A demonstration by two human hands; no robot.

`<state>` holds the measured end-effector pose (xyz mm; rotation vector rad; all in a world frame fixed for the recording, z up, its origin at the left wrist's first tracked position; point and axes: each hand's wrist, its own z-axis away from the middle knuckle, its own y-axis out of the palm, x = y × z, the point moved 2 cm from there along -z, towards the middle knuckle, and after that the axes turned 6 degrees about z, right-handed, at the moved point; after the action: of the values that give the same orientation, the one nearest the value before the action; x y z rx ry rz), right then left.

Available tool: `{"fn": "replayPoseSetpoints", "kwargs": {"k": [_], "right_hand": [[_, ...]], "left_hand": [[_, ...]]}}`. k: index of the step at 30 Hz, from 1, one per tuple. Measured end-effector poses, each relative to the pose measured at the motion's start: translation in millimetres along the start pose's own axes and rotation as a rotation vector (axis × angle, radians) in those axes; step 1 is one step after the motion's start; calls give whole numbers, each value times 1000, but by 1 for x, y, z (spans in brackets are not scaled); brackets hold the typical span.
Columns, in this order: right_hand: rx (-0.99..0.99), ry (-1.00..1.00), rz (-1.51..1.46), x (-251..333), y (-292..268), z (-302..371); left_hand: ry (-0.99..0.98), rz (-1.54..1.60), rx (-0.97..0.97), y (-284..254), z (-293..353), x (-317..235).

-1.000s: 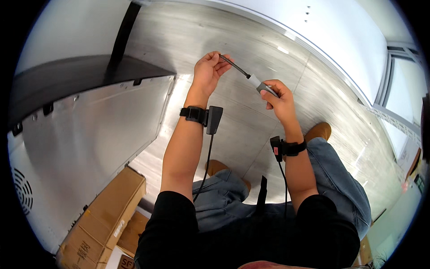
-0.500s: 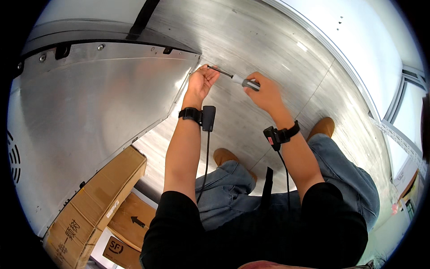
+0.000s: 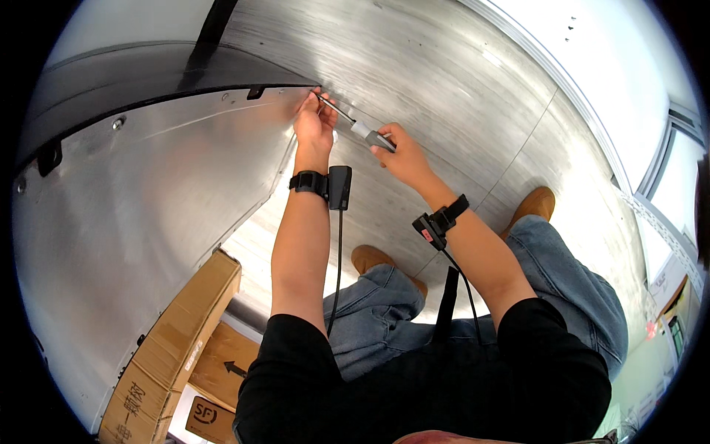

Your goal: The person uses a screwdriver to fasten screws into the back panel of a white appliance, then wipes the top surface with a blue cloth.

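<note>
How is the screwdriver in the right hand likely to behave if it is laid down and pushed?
The screwdriver is probably stiff, because its slim shaft looks straight and metallic. It is likely handle-heavy, since the grey handle is much thicker than the shaft; pushed at the tip, it may swing around the handle.

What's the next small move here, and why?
Probably steady the tip of the screwdriver with the left hand: that hand is at the tip, near the corner of the metal panel, while the right hand grips the handle. Tip contact is unclear.
</note>
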<state>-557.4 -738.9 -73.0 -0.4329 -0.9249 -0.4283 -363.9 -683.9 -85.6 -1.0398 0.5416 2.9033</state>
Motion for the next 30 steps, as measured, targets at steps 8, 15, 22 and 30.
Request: {"fn": "replayPoseSetpoints", "kwargs": {"k": [8, 15, 22, 30], "right_hand": [[-25, -26, -47, -7, 7, -2], [-22, -30, -53, -5, 7, -4], [-180, -60, 96, -4, 4, -2], [-7, 199, -287, -5, -3, -3]], "left_hand": [[21, -17, -38, 3, -2, -1], [16, -24, -49, 3, -4, -1], [-24, 16, -56, 3, -2, -1], [-37, 5, -67, 5, 1, -3]]}}
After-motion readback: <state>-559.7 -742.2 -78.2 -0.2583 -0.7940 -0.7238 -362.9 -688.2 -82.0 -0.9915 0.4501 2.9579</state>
